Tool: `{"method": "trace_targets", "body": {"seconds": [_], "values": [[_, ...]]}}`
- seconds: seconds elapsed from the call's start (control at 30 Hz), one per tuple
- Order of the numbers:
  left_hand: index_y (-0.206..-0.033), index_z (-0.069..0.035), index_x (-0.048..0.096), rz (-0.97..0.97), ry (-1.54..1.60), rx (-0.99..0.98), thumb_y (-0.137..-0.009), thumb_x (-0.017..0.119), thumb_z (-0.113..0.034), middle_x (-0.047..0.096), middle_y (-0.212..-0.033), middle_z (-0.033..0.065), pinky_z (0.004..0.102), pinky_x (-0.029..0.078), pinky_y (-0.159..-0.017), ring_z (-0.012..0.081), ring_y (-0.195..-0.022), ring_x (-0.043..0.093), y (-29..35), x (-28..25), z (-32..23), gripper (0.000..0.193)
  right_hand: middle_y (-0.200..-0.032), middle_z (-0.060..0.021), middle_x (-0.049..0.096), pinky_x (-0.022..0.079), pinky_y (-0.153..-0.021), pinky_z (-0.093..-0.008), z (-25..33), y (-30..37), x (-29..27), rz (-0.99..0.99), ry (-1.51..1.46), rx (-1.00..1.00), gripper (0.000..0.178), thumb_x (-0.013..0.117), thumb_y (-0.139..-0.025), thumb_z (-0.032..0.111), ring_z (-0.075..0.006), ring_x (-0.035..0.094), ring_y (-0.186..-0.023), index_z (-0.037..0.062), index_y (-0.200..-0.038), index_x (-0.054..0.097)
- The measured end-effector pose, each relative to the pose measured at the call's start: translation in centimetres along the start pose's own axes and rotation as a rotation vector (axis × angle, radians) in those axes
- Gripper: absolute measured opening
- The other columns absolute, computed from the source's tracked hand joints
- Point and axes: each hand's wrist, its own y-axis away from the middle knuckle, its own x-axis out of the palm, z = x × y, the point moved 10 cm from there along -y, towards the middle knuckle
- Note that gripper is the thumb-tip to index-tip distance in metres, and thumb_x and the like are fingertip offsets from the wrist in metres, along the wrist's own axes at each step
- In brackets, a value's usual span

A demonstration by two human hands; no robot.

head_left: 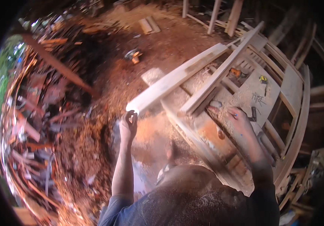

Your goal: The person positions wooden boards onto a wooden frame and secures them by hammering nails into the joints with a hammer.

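My left hand [128,126] has its fingers curled at the near end of a long pale wooden board [177,77]. That board slants away to the far right across a wooden frame [192,132]. My right hand [240,119] is over the sawdust-strewn frame with its fingers bent together. A small blue spot shows at its fingers, but what it belongs to is too small to tell. Close by lie a black block-like object [253,113] and several loose nails [259,98]. A second long board [222,71] rests on the frame between my hands.
A yellow tape measure [263,79] and an orange tool [237,72] lie on the frame. An orange and pale tool [133,56] sits on the sawdust-covered ground beyond. Scrap wood [34,124] is heaped at the left, below a slanting post [56,62]. Two short planks [149,25] lie farther off.
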Motion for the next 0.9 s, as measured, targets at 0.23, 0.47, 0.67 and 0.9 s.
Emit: {"method": "trace_targets", "body": {"seconds": [0.23,0.47,0.67,0.9], "values": [[-0.108,-0.006,0.073,0.543,-0.456,0.017,-0.097,0.059,-0.047,0.071,-0.095,0.0272,0.0529,0.054,-0.081,0.0429,-0.091,0.070,-16.3,13.2,8.8,0.045,-0.119,-0.0101,0.070,0.054,-0.093,-0.0333,2.0,-22.7,10.6,0.035,-0.433,0.137,0.039,0.067,-0.098,0.027,-0.0180,0.066,-0.111,0.0000,-0.127,0.064],[-0.102,-0.002,0.076,0.673,-0.439,-0.156,-0.097,0.042,-0.070,0.070,-0.099,0.0309,0.0553,0.054,-0.087,0.0481,-0.099,0.069,-14.9,16.5,12.1,0.076,-0.117,-0.0140,0.070,0.056,-0.088,-0.0399,-4.6,-30.5,17.0,-0.349,-0.193,0.398,0.065,0.074,-0.084,0.057,-0.0261,0.067,-0.100,0.0090,-0.126,0.066],[-0.095,-0.004,0.076,0.708,-0.543,-0.182,-0.097,0.044,-0.069,0.071,-0.098,0.0273,0.0536,0.053,-0.086,0.0456,-0.097,0.070,-15.2,14.9,8.5,0.072,-0.117,-0.0132,0.071,0.054,-0.091,-0.0519,-7.9,-32.3,23.4,-0.217,-0.985,0.430,0.059,0.074,-0.087,0.048,-0.0274,0.067,-0.107,0.0065,-0.129,0.065],[-0.076,0.000,0.068,0.626,-0.354,-0.262,-0.098,0.046,-0.069,0.062,-0.064,0.0179,0.0485,0.044,-0.060,0.0305,-0.061,0.058,-12.2,9.1,7.5,0.075,-0.127,-0.0155,0.067,0.057,-0.087,-0.0491,0.6,-30.9,21.6,-0.034,-0.877,0.521,0.060,0.077,-0.087,0.041,-0.0267,0.066,-0.112,0.0036,-0.131,0.063]]}}
